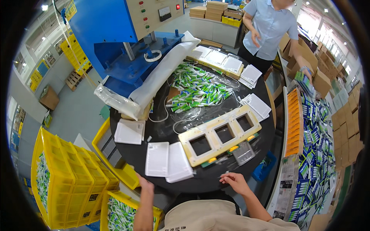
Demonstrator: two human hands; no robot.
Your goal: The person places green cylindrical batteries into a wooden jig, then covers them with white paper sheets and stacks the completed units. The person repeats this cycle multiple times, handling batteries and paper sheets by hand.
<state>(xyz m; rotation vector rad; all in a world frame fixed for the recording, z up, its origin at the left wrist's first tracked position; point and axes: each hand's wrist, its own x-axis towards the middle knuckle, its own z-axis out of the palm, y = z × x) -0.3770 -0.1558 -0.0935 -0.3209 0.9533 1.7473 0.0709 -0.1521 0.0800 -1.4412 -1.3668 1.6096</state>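
Observation:
My left hand [145,184] is low beside the round black table [200,184], next to the corner of a yellow crate [129,175]. Its fingers are mostly hidden, and whether it touches the crate is unclear. At the table's near edge, my right hand [236,182] has its fingers curled and pinched; anything between them is too small to name. Ahead of it lies a cream frame [210,133] with three square openings, a clear plastic piece [243,153] at its near side. White blister trays [157,159] lie left of the frame. Green-and-white tubes [200,86] are heaped mid-table.
A blue press machine [104,30] stands at the back left, with plastic film [165,73] across its front. Yellow crates [73,177] of tubes stand at left. At right, a person [271,27] holds blue-green packs above a bench of packs [310,161]. A blue bin [264,167] sits below the table.

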